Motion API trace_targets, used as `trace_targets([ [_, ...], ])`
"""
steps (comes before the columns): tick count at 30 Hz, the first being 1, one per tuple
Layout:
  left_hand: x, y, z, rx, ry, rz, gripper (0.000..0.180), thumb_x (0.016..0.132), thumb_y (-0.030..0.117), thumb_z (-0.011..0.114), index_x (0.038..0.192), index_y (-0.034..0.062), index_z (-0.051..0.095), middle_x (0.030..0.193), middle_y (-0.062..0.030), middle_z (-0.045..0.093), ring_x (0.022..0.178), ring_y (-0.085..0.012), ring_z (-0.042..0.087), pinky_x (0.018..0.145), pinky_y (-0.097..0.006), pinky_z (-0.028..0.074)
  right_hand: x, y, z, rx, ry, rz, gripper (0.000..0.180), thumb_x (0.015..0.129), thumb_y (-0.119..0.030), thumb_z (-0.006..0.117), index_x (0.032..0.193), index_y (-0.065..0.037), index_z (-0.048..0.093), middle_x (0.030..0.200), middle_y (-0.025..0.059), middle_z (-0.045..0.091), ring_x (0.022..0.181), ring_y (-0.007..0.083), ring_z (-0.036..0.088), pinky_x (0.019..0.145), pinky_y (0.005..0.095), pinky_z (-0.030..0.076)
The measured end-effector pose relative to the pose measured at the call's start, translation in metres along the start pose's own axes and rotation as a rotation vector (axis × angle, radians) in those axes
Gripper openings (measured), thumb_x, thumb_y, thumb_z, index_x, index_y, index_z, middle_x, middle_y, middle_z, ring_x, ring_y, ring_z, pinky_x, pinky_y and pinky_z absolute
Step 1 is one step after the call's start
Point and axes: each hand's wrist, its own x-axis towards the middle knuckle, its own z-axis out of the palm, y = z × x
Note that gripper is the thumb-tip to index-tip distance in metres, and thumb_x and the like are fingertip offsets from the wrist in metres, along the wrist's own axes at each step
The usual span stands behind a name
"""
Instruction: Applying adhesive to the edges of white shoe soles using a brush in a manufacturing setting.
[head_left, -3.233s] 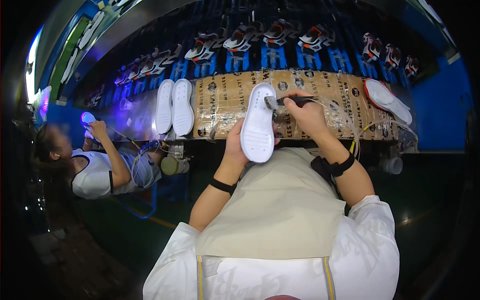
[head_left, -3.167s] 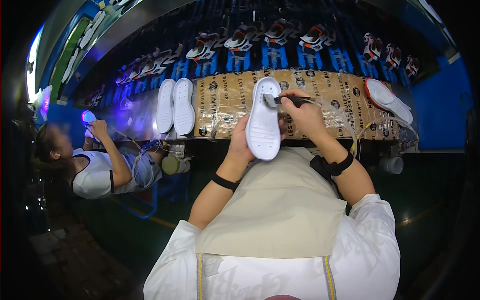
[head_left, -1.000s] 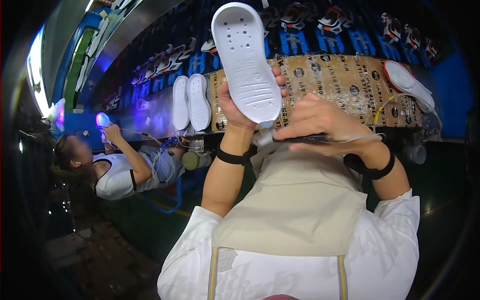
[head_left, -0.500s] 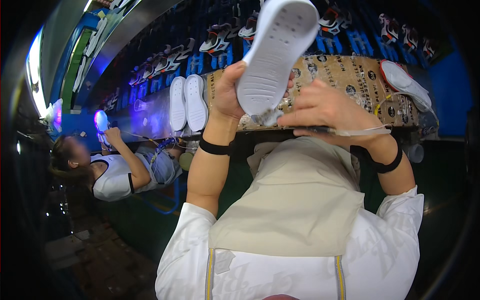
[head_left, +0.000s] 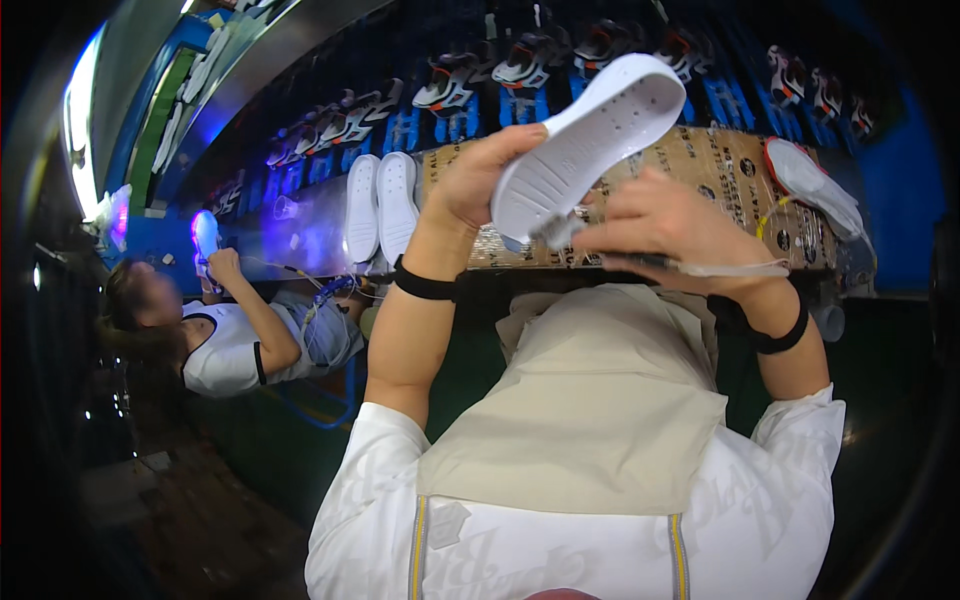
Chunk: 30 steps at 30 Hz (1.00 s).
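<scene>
My left hand [head_left: 472, 188] grips a white shoe sole [head_left: 590, 140] by its heel end, tilted so the toe end points up and right. Its inner face, with rows of small holes and short grooves, is turned toward me. In my right hand [head_left: 665, 225], slightly blurred, is a brush [head_left: 553, 234] with a dark handle and a clear tube running back over the wrist. The bristles meet the sole's lower rim near the heel.
Two white soles [head_left: 380, 210] stand side by side left of the cardboard-covered bench [head_left: 735, 180]. A white shoe upper [head_left: 815, 185] lies at its right end. Shoes on blue holders [head_left: 455, 85] line the back. At left, a co-worker [head_left: 235, 335] holds a lit sole.
The sole has tilted further to the right and moved down and away from me. My right hand and the brush have followed the heel rim slightly to the right.
</scene>
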Motion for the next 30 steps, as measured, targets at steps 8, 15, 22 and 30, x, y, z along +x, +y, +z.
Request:
trace_targets([
  [8,-0.037,-0.038,-0.011,-0.441,-0.015,0.273,0.080,0.099,0.049,0.046,0.160,0.0006,0.029,0.143,-0.0395,0.047,0.123,-0.0502,0.060,0.089,-0.062,0.060,-0.026,0.002,0.000,0.376,0.278,0.380,0.030,0.086,-0.013,0.077,0.114,-0.002,0.075,0.091,0.0095,0.068,0.080,0.0227,0.062,0.072,0.0338,0.048],
  [15,-0.075,0.090,-0.015,-0.238,-0.157,0.489,0.089,0.097,0.056,0.050,0.158,-0.0036,0.026,0.132,-0.0410,0.047,0.110,-0.0536,0.062,0.080,-0.064,0.062,-0.071,0.029,0.044,0.592,0.513,0.692,0.032,0.095,-0.018,0.072,0.118,0.003,0.072,0.108,0.0088,0.072,0.095,0.0158,0.064,0.086,0.0271,0.049],
  [22,-0.060,0.235,-0.076,-0.462,0.089,1.048,0.076,0.107,0.043,0.040,0.159,-0.0071,0.017,0.156,-0.0457,0.021,0.144,-0.0568,0.033,0.113,-0.060,0.044,-0.063,0.035,0.067,0.507,0.401,0.626,0.030,0.093,-0.019,0.073,0.115,0.001,0.073,0.100,0.0088,0.072,0.089,0.0176,0.064,0.080,0.0291,0.049],
  [30,-0.064,0.206,-0.066,0.426,0.827,0.783,0.045,0.101,0.010,0.043,0.138,-0.0141,0.052,0.133,-0.0301,0.062,0.119,-0.0408,0.066,0.098,-0.047,0.057,-0.075,0.046,0.076,0.539,0.327,0.781,0.029,0.092,-0.015,0.072,0.116,0.001,0.073,0.101,0.0088,0.071,0.088,0.0175,0.064,0.081,0.0287,0.050],
])
